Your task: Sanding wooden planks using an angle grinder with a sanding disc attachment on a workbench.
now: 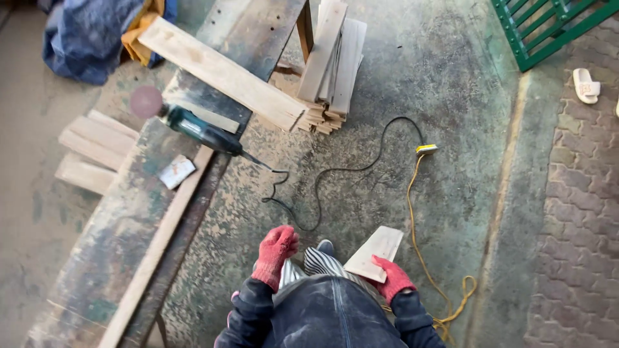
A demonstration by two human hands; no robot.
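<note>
In the right hand (393,278), gloved in red knit, a short pale wooden board (375,252) is gripped by its near end, fingers wrapped over the edge, so the rest of the board juts forward and away from the hand above the concrete floor (451,96). The left hand (276,251), in a matching glove, hangs loosely curled and holds nothing. The board looks stiff, thin and light enough for one hand, though probably rough and splintery at its sawn edges; a grip nearer the middle would likely balance it better. Ahead and to the left of the left hand, a green power tool (200,131) lies on a worn workbench plank (122,238), its black cord (335,171) trailing toward a yellow extension lead (419,212). Farther ahead sits a stack of similar boards (332,64).
</note>
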